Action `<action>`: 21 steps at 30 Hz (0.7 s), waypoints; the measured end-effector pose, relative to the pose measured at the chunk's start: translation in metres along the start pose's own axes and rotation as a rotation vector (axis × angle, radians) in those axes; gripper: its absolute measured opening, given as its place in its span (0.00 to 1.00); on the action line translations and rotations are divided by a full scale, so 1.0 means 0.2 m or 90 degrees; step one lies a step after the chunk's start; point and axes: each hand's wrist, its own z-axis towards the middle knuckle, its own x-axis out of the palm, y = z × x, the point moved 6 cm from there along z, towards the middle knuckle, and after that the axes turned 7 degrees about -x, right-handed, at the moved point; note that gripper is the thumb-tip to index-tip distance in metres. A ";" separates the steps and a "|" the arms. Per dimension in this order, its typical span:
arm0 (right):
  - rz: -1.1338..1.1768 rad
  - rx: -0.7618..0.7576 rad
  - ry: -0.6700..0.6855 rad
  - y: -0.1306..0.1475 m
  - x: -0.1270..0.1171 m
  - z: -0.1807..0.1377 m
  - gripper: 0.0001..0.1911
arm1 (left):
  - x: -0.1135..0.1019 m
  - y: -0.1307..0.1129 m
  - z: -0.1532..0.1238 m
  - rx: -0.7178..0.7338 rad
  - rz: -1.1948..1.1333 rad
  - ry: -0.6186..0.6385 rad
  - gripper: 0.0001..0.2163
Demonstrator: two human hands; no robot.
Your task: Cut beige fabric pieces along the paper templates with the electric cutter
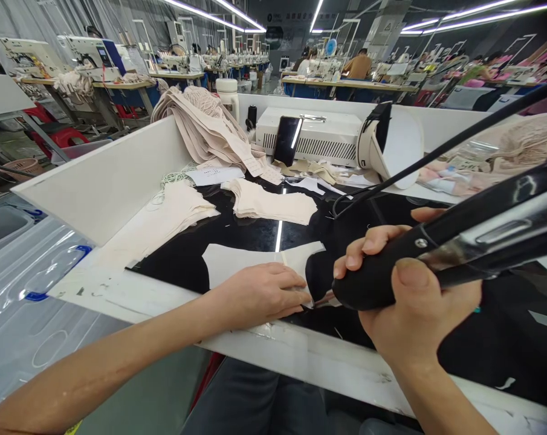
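Observation:
A cut white fabric piece (241,263) lies on the black glossy work surface in front of me. My left hand (268,291) rests flat on its near right part, fingers stretched out and pressing it down. My right hand (411,302) is wrapped round a thick black hand-held tool (373,281) with a metal strip along its handle. The tool's thin tip points left, beside the fabric's near right corner and close to my left fingertips. Whether the tip touches the fabric I cannot tell. Beyond the piece lies a stack of cream fabric pieces (273,202).
More cream pieces (180,208) lie at the left. Behind stand a draped fabric bundle (205,127), a white vented box (332,133) and a phone (288,140). A black cable (454,142) crosses the right side. A low white panel (114,175) edges the table's left.

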 end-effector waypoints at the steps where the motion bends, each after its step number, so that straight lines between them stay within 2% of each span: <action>1: 0.006 0.003 -0.004 0.00 0.00 0.00 0.27 | 0.00 0.00 0.00 -0.001 0.001 0.000 0.12; 6: 0.023 0.018 -0.020 -0.01 0.00 0.00 0.32 | 0.00 0.00 0.00 0.002 0.002 -0.004 0.13; 10: 0.003 0.006 -0.023 -0.01 0.00 -0.01 0.26 | 0.00 0.00 0.00 0.006 -0.005 -0.020 0.13; 14: -0.016 -0.005 -0.015 0.00 -0.01 0.01 0.25 | 0.01 0.00 -0.01 0.004 -0.010 -0.020 0.13; 21: 0.001 -0.026 -0.037 -0.01 -0.01 0.02 0.24 | 0.02 0.02 -0.02 -0.021 -0.023 0.022 0.11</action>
